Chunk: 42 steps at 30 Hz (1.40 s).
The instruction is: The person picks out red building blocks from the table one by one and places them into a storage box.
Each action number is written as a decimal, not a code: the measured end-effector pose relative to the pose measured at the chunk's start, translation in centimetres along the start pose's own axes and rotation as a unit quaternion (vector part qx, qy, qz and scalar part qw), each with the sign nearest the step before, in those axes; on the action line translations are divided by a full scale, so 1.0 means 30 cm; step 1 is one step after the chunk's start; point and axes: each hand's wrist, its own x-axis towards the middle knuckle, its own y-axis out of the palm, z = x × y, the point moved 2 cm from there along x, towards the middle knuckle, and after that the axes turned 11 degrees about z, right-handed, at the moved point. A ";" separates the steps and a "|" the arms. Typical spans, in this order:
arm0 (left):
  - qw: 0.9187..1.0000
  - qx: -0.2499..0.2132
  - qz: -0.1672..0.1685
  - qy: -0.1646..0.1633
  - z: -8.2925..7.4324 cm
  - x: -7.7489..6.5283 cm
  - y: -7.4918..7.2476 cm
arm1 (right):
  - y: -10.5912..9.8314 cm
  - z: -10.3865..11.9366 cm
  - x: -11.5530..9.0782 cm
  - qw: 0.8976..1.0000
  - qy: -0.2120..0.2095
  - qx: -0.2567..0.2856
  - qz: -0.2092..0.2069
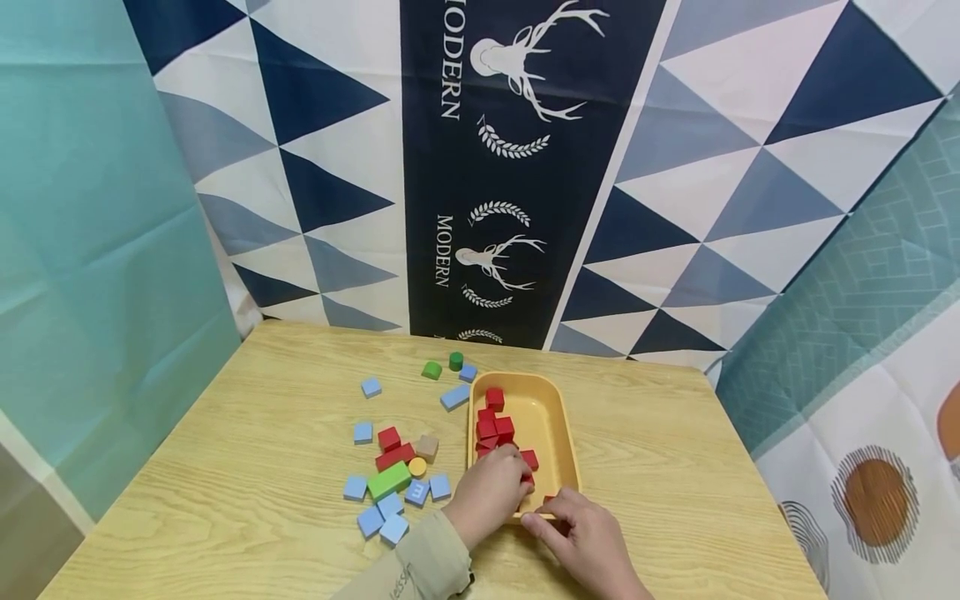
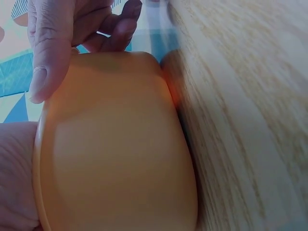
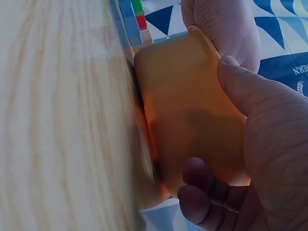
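A yellow tray point(image 1: 536, 417) stands on the table with several red blocks point(image 1: 495, 429) in it, mostly along its left side. My left hand point(image 1: 491, 492) reaches over the near rim into it, fingers bent down among the red blocks. Whether those fingers pinch a block I cannot tell, as the back of the hand hides them. At the near right corner my right hand point(image 1: 588, 537) grips the tray, thumb on the rim and other fingers around the side. In the right wrist view, this right hand point(image 3: 274, 139) shows its thumb at the tray's rim point(image 3: 207, 41).
Left of the tray lie several blue blocks point(image 1: 371, 522), a long green block point(image 1: 389, 481), red blocks point(image 1: 394, 457), a tan block point(image 1: 427, 448) and a yellow round piece point(image 1: 417, 467). Small green pieces point(image 1: 456, 361) sit beyond. Patterned cloth point(image 1: 480, 167) hangs behind the wooden table point(image 1: 247, 467).
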 end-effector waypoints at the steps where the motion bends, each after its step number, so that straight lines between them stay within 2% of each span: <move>1: 1.000 -0.004 -0.001 0.002 0.002 0.001 0.001 | 0.000 0.000 0.000 1.000 0.000 0.000 0.000; 3: 1.000 -0.028 -0.003 0.006 0.007 0.002 0.002 | 0.000 0.001 0.000 1.000 0.001 0.001 -0.001; 6: 0.993 -0.114 -0.003 0.016 0.022 0.003 0.002 | -0.001 0.003 -0.001 1.000 0.000 0.001 -0.003; 7: 0.988 -0.152 -0.004 0.021 0.028 0.002 -0.002 | -0.002 0.003 -0.001 1.000 0.001 0.001 -0.004; 10: 0.965 -0.262 -0.012 0.019 0.050 -0.011 -0.020 | -0.002 0.005 -0.003 1.000 0.007 0.003 -0.001; 12: 0.955 -0.296 -0.026 0.009 0.063 -0.035 -0.040 | -0.001 0.006 -0.003 1.000 0.013 0.008 0.006; 14: 0.955 -0.295 -0.040 -0.007 0.074 -0.074 -0.062 | 0.000 0.006 -0.005 1.000 0.020 0.012 0.012; 20: 0.976 -0.203 -0.073 -0.028 0.135 -0.248 -0.147 | -0.004 0.010 -0.006 0.999 0.040 0.015 0.021; 22: 0.980 -0.169 -0.100 -0.040 0.178 -0.303 -0.172 | -0.007 0.012 -0.003 0.998 0.049 0.018 0.025; 25: 0.979 -0.123 -0.134 -0.088 0.266 -0.369 -0.200 | -0.008 0.013 0.000 0.998 0.053 0.021 0.028; 27: 0.978 -0.105 -0.134 -0.124 0.329 -0.402 -0.212 | -0.008 0.013 0.001 0.998 0.052 0.021 0.028; 29: 0.977 -0.093 -0.113 -0.157 0.383 -0.425 -0.218 | -0.009 0.011 -0.002 0.998 0.051 0.019 0.027; 31: 0.977 -0.089 -0.091 -0.172 0.422 -0.435 -0.219 | -0.012 0.011 -0.002 0.998 0.054 0.020 0.028; 34: 0.980 -0.087 -0.068 -0.163 0.455 -0.424 -0.216 | -0.015 0.009 0.000 0.997 0.063 0.026 0.033; 38: 0.987 -0.085 -0.043 -0.126 0.478 -0.370 -0.212 | -0.014 0.006 0.002 0.996 0.070 0.038 0.038; 42: 0.991 -0.075 -0.004 -0.112 0.500 -0.316 -0.194 | -0.008 0.005 -0.002 0.997 0.062 0.037 0.039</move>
